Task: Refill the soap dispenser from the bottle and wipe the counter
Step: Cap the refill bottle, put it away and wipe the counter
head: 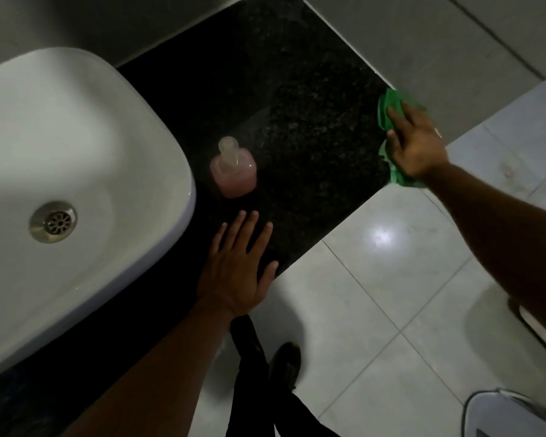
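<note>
A dark speckled stone bench (297, 146) runs beside a white ceramic basin (76, 159) with a round metal drain (53, 222) in its bowl. On the bench, just beside the basin's right rim, stands a small clear soap dispenser with pink liquid (234, 171), upright, its pale pump head on top; it sits roughly midway between the back wall and the bench's front edge.

The left hand (237, 269) lies palm down at the front edge of the bench, its fingers (246, 228) straight and spread, holding nothing; the fingertips point toward the dispenser and stop near it without touching. The thumb reaches to the front edge.

The right hand (413, 143) is at the right end of the bench, near the corner where the bench meets the grey tiled wall (438, 42). It presses down on a crumpled green cloth (388, 111), which shows beyond the fingertips and under the wrist. The fingers lie fairly flat on top of the cloth; whether the thumb curls round it cannot be told.

Below the front edge lies a pale glossy tiled floor (375, 294) with a bright light reflection. Two dark shoes (265, 351) stand on it near the bench.
</note>
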Tool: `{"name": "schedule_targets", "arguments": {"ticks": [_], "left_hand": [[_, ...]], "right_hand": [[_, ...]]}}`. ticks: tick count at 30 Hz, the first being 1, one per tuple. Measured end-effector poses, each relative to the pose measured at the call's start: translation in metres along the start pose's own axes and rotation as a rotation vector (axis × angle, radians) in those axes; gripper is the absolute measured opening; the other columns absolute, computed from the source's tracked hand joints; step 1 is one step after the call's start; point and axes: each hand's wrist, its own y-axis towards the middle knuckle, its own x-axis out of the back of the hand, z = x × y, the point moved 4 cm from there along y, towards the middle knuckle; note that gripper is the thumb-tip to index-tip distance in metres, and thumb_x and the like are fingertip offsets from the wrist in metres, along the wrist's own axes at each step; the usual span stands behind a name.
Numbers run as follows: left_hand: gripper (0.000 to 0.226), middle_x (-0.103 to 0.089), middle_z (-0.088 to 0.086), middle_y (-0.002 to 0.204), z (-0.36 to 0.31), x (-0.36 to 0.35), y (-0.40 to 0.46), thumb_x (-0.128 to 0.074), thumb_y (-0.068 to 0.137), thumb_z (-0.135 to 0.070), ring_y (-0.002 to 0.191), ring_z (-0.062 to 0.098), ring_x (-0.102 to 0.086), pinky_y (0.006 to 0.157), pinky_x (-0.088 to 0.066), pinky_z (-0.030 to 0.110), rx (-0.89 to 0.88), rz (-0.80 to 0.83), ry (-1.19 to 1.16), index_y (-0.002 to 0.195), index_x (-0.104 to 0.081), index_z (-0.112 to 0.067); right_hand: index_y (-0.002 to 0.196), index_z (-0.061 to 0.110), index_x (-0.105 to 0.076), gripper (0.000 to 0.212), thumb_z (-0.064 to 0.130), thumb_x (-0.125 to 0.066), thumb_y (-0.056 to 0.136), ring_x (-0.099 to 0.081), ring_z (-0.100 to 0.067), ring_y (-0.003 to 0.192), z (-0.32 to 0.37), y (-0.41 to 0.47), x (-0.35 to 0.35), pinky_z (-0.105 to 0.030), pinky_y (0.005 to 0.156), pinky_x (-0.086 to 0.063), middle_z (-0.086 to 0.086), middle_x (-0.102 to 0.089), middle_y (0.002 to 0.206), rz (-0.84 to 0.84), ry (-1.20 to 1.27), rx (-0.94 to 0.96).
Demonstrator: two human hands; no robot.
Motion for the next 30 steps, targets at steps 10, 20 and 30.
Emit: {"name": "schedule_targets", "arguments": {"ticks": [10, 20, 30], "left_hand": [[0.069, -0.033, 0.010, 0.164, -0.001, 0.003, 0.000, -0.040, 0.095, -0.055, 0.154, 0.029, -0.024, 0.123, -0.021, 0.051, 0.006, 0.001, 0.023, 0.155, -0.037, -0.022], [0.069, -0.027, 0.009, 0.166, -0.002, 0.003, 0.000, -0.036, 0.096, -0.056, 0.155, 0.028, -0.019, 0.124, -0.020, 0.051, 0.006, 0.030, 0.032, 0.157, -0.031, -0.023], [0.071, -0.027, 0.009, 0.166, 0.000, 0.004, 0.001, -0.040, 0.095, -0.057, 0.155, 0.028, -0.019, 0.123, -0.020, 0.050, -0.001, 0.037, 0.041, 0.157, -0.033, -0.023]], "right_hand": [[0.149, 0.023, -0.039, 0.053, 0.042, -0.036, 0.099, -0.024, -0.034, 0.147, 0.124, -0.095, -0.057, -0.054, 0.120, -0.019, -0.010, -0.031, 0.159, 0.063, -0.011, 0.371], [0.151, 0.023, -0.035, 0.057, 0.045, -0.031, 0.099, -0.018, -0.041, 0.148, 0.076, 0.020, -0.031, -0.055, 0.119, -0.019, -0.020, -0.023, 0.160, -0.012, 0.072, -0.010], [0.144, 0.023, -0.047, 0.050, 0.042, -0.043, 0.098, -0.024, -0.035, 0.147, 0.171, -0.040, -0.060, -0.053, 0.119, -0.020, -0.014, -0.032, 0.158, 0.043, 0.073, 0.341]]}}
